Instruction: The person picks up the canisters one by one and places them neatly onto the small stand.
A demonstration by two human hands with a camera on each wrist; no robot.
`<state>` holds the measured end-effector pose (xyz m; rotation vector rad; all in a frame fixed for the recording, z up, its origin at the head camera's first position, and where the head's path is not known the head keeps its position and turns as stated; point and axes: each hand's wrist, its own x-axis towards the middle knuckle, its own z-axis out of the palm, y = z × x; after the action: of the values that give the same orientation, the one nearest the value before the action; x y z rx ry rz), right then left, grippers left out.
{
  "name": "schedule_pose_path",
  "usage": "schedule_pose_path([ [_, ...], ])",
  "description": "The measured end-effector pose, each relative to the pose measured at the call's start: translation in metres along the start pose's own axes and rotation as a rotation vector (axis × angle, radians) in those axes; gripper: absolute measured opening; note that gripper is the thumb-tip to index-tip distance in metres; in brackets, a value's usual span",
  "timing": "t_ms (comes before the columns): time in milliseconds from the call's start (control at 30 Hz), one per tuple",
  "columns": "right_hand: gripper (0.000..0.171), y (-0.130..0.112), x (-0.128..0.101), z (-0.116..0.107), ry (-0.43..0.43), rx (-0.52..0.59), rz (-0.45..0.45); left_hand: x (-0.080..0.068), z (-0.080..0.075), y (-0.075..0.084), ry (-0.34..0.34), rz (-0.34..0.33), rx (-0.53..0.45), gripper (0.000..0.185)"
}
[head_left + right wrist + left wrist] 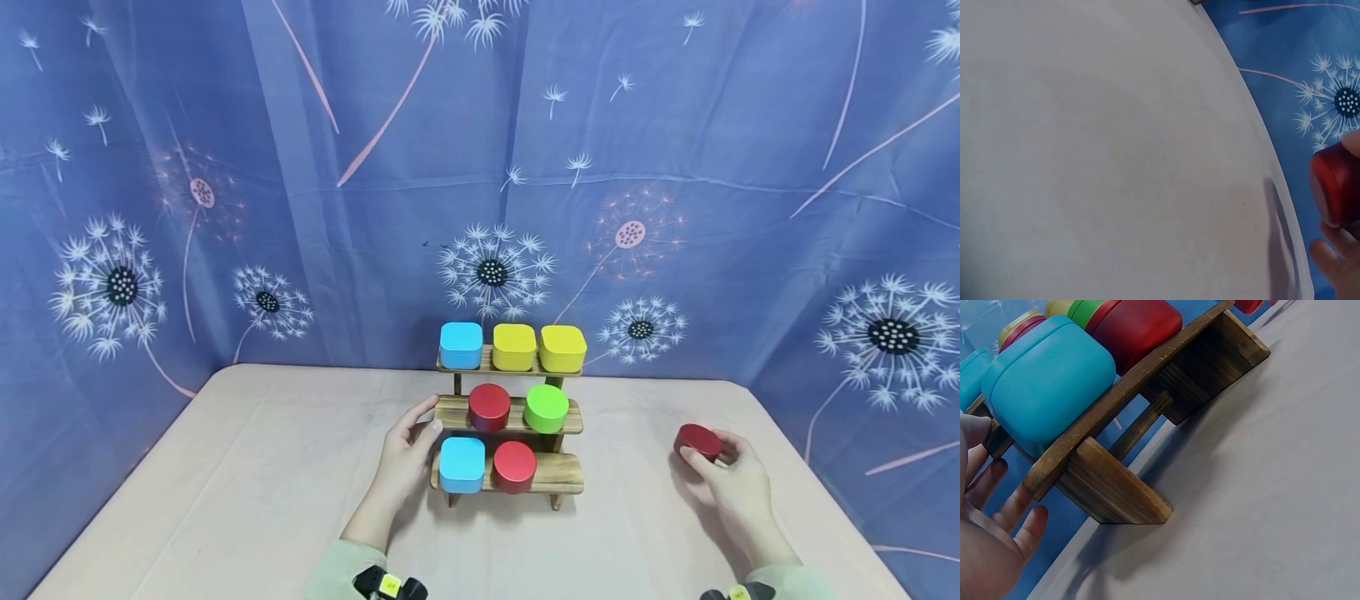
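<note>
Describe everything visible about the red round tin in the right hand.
The red round tin is a low, flat cylinder with a smooth top and rounded edges, glossy like painted metal, its lid on. It is tilted, its top facing up and toward the shelf, at the table's right side, well apart from the wooden stepped shelf. The right hand grips it by the rim with curled fingers. Whether its lower edge rests on the table cannot be told.

free: table (247, 500) left, front, right | blocked: centre, wooden rack (558, 473)
</note>
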<state>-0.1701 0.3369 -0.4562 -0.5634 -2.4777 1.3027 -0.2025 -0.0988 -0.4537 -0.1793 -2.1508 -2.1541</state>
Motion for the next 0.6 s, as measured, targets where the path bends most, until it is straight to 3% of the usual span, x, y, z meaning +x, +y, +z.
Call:
schedule_pose_path([
  [467,0.068,-0.009,-0.010,0.001,0.020,0.113,-0.164,-0.001,0.000,0.000,-0.001,0.027,0.006,0.044],
  [600,0.065,-0.011,-0.014,0.001,-0.018,0.113,-0.209,-0.001,0.000,0.001,0.004,0.011,0.005,0.043],
])
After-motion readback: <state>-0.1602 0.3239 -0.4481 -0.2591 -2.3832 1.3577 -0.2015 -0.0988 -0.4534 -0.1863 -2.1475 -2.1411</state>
